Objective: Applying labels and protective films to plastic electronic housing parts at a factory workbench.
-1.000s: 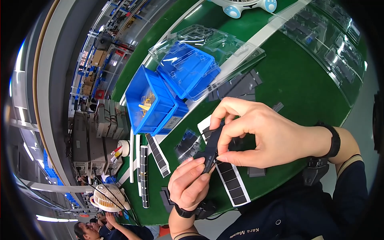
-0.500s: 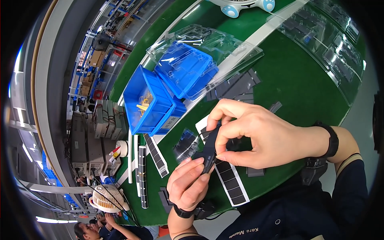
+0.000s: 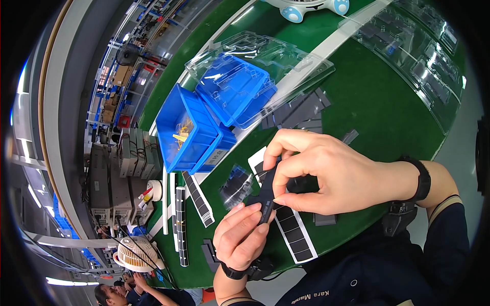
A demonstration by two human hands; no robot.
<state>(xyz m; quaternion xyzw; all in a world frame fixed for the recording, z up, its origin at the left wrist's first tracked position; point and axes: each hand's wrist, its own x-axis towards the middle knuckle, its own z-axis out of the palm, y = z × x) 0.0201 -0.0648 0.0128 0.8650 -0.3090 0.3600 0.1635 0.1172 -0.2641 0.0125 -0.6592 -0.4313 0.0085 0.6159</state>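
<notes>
A slim black plastic piece (image 3: 266,198) with small pale print is held slantwise between my hands above the green table. My left hand (image 3: 238,238) grips its lower end between thumb and fingers. My right hand (image 3: 339,176) reaches in from the right, thumb and a fingertip pinched at the piece's edge and another finger curled over its upper end. Anything small inside that pinch is hidden. Beneath the hands lies a white strip with black squares (image 3: 296,237), partly covered. A crumpled clear plastic piece (image 3: 236,186) rests just left of the black piece.
Blue bins (image 3: 176,148) stand beyond my hands, one holding yellowish bits; a clear tray (image 3: 301,64) leans over another. Dark flat pieces (image 3: 301,109) lie nearby. More clear trays (image 3: 408,56) are at far right. Left are another strip (image 3: 200,203), a fan (image 3: 137,253) and a co-worker (image 3: 115,295).
The black piece has turned slightly in my fingers, so its print shows more. My right fingers have shifted a little left; both hands keep their grip.
</notes>
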